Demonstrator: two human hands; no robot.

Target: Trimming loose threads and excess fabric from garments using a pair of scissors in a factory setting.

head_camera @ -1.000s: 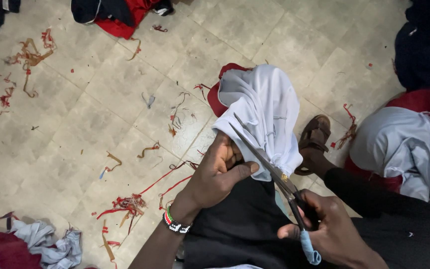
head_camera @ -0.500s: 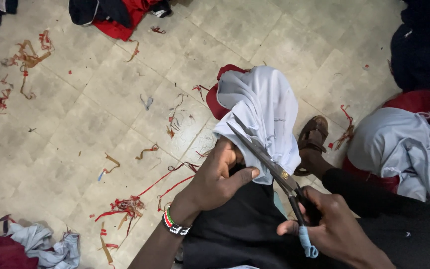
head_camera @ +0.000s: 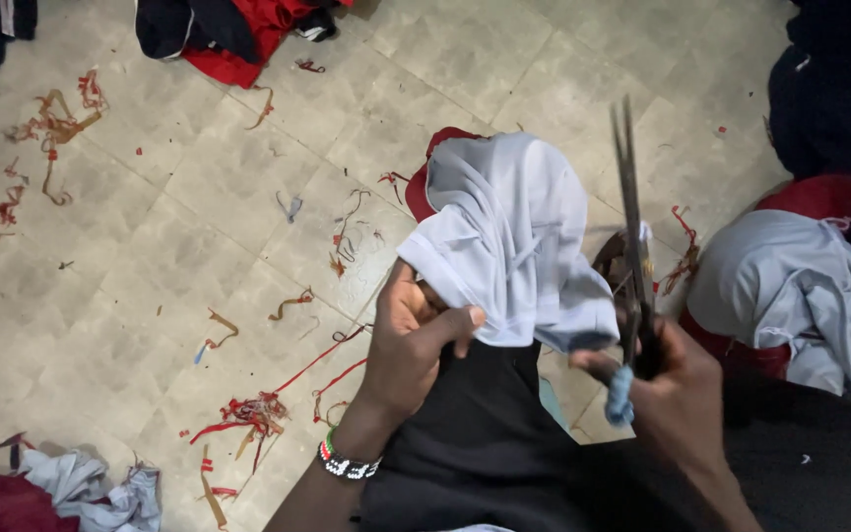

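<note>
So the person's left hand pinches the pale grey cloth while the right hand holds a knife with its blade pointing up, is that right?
Not quite: the right hand holds scissors, not a knife, their closed blades pointing up, as the head view shows. The rest stands: the left hand pinches the pale grey cloth.

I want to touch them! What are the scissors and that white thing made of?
The scissors look like dull grey metal: thin, stiff, dark blades, with something pale blue wound on the handle. The white garment looks like soft, smooth cloth: it folds, wrinkles and droops where the left hand pinches it. The right hand grips the scissors.
</note>
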